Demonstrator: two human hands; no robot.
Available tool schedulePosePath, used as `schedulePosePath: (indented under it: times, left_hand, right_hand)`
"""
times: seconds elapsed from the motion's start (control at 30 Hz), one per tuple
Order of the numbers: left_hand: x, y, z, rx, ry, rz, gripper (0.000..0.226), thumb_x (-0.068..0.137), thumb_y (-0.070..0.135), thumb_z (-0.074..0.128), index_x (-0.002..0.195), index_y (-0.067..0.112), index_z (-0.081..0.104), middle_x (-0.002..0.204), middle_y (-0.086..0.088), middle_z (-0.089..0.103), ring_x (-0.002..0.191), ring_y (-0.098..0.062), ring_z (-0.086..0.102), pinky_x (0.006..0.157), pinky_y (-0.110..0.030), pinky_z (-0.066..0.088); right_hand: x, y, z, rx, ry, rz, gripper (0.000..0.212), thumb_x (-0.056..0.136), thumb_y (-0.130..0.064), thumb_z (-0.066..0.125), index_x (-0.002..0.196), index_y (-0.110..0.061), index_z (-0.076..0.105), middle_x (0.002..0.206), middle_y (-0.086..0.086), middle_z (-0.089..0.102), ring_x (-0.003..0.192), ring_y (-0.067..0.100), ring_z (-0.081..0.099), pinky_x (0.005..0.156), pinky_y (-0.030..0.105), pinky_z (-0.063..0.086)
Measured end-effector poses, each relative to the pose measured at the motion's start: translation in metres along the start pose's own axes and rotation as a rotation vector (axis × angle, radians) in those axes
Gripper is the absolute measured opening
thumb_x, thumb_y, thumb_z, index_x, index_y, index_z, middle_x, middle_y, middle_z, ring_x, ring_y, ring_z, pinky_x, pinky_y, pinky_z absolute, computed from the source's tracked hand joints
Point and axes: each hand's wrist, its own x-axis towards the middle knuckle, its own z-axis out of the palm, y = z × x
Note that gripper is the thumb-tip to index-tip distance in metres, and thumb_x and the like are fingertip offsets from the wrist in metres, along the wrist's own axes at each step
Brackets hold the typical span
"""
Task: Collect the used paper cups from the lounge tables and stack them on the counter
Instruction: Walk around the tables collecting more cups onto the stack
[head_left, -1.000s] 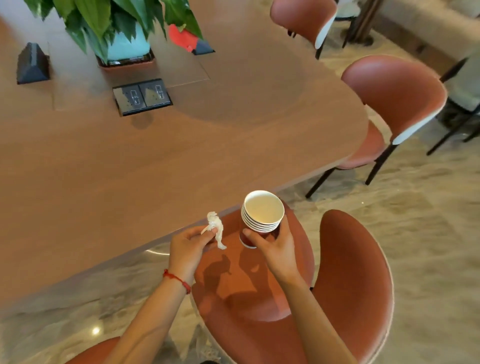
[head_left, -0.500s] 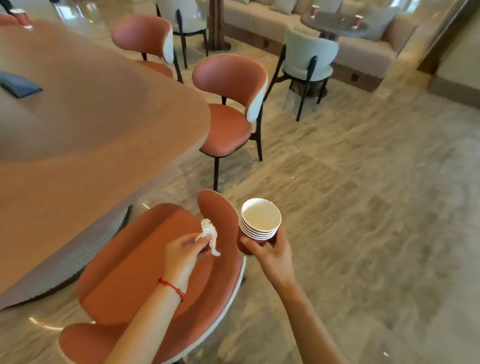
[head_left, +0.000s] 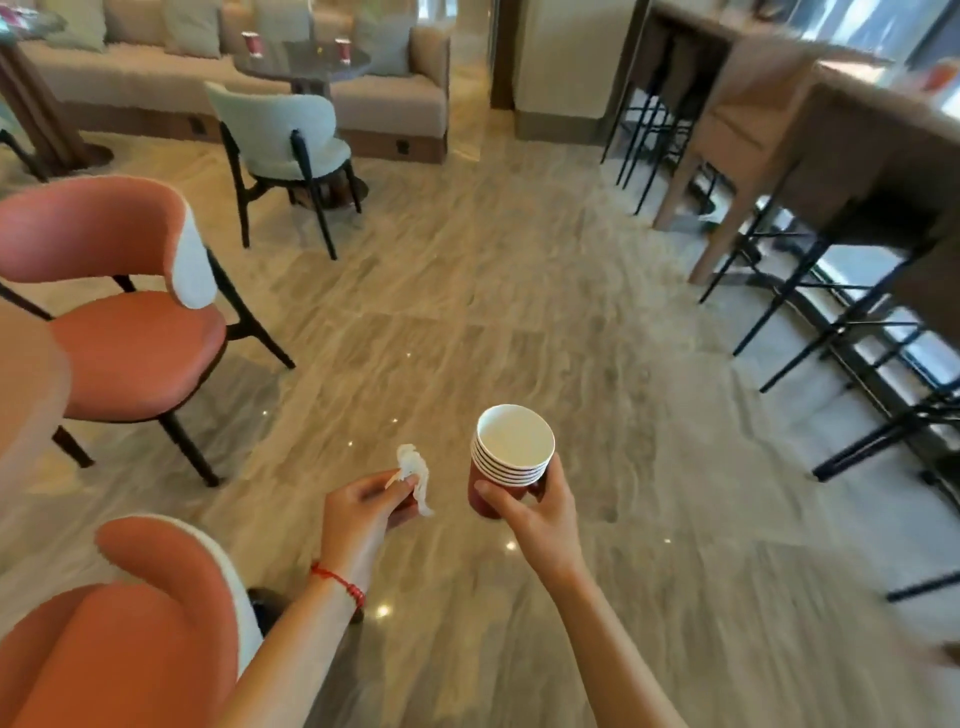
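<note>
My right hand (head_left: 535, 512) grips a stack of several nested red paper cups (head_left: 511, 454) with white insides, held upright over the floor. My left hand (head_left: 363, 506), with a red string on its wrist, pinches a crumpled white tissue (head_left: 414, 474) just left of the stack. Two more red cups (head_left: 251, 41) (head_left: 343, 50) stand on a small dark round table (head_left: 306, 65) far back by the sofa. A wooden counter (head_left: 857, 130) runs along the right side.
Orange chairs stand at the left (head_left: 124, 322) and at the lower left (head_left: 130, 623). A pale green chair (head_left: 280, 135) faces the round table. Black bar stools (head_left: 841, 332) line the counter. Open marble floor (head_left: 493, 291) lies ahead, and a beige sofa (head_left: 156, 73) at the back.
The view has swung right, away from the long wooden table, toward the open floor and the counter. Both hands keep their hold on the tissue and the cup stack.
</note>
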Motion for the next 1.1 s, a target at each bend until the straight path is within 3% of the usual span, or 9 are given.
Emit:
schedulePosePath:
  times: [0.27, 0.4, 0.7, 0.93, 1.1]
  left_hand:
    - [0.009, 0.0, 0.083, 0.083, -0.226, 0.003, 0.005, 0.078, 0.002, 0.068, 0.081, 0.001, 0.071, 0.071, -0.011, 0.07, 0.059, -0.014, 0.068, 0.059, -0.022, 0.057]
    - [0.015, -0.001, 0.111, 0.099, -0.31, -0.015, 0.004, 0.078, 0.002, 0.068, 0.079, 0.005, 0.071, 0.064, -0.005, 0.072, 0.059, -0.015, 0.068, 0.059, -0.021, 0.057]
    - [0.054, 0.013, 0.176, 0.167, -0.506, -0.047, 0.003, 0.078, 0.004, 0.068, 0.081, 0.003, 0.069, 0.077, -0.015, 0.071, 0.064, -0.018, 0.068, 0.064, -0.023, 0.058]
    - [0.093, 0.021, 0.23, 0.191, -0.62, -0.065, 0.01, 0.078, 0.004, 0.068, 0.087, 0.0, 0.069, 0.08, -0.015, 0.071, 0.066, -0.018, 0.069, 0.068, -0.025, 0.058]
    - [0.122, 0.019, 0.275, 0.192, -0.645, -0.081, 0.004, 0.078, 0.004, 0.068, 0.081, 0.005, 0.07, 0.076, -0.012, 0.072, 0.066, -0.017, 0.069, 0.066, -0.024, 0.058]
  right_hand:
    - [0.005, 0.001, -0.063, -0.003, 0.229, -0.015, 0.051, 0.06, -0.028, 0.079, 0.105, -0.037, 0.056, 0.098, -0.016, 0.068, 0.092, 0.002, 0.063, 0.071, 0.013, 0.048]
    - [0.011, 0.002, -0.079, -0.021, 0.303, -0.024, 0.054, 0.06, -0.031, 0.079, 0.108, -0.037, 0.055, 0.1, -0.015, 0.068, 0.094, 0.003, 0.063, 0.073, 0.012, 0.048]
    - [0.052, -0.003, -0.108, 0.0, 0.481, -0.034, 0.05, 0.068, -0.008, 0.081, 0.109, -0.025, 0.057, 0.1, -0.006, 0.069, 0.092, 0.002, 0.063, 0.068, 0.009, 0.048]
    - [0.091, -0.005, -0.133, -0.022, 0.601, -0.015, 0.056, 0.06, -0.028, 0.081, 0.11, -0.029, 0.056, 0.1, -0.014, 0.069, 0.095, 0.0, 0.063, 0.073, 0.01, 0.047]
    - [0.128, 0.001, -0.162, -0.035, 0.644, -0.021, 0.053, 0.059, -0.028, 0.08, 0.107, -0.031, 0.056, 0.097, -0.019, 0.069, 0.091, -0.003, 0.063, 0.071, 0.008, 0.046]
